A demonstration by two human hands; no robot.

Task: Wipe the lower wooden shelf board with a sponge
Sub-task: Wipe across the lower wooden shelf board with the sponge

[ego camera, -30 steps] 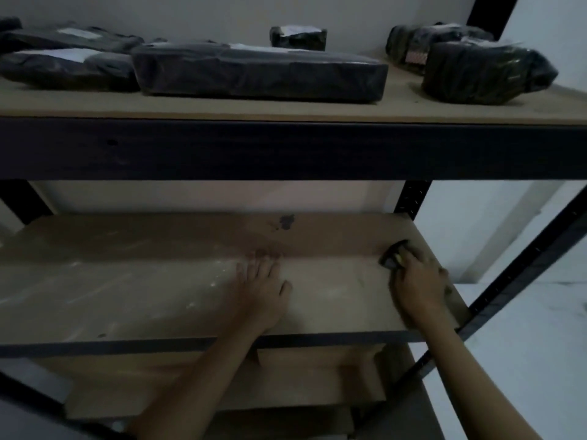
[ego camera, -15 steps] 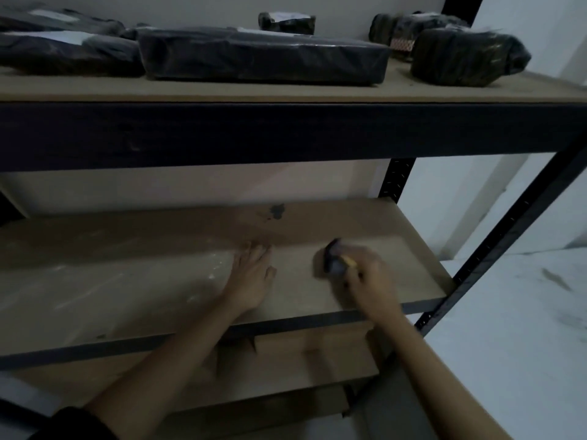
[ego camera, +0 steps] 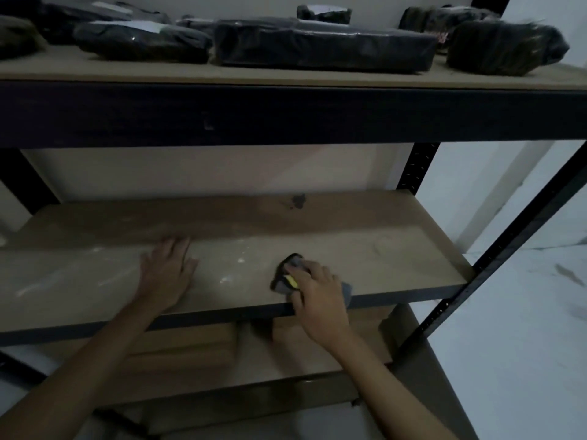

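Right hand [ego camera: 320, 296]: grip clenched on the sponge [ego camera: 287, 276], pressed to the lower shelf board [ego camera: 397, 249] near its front edge. Left hand [ego camera: 166, 274]: grip released, fingers straight, palm flat on the board, left of the sponge, apart from it.

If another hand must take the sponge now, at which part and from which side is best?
Probably the exposed dark end of the sponge, approached from the left and above. The right hand grips its right part, and it lies flat on the lower shelf board near the front edge.
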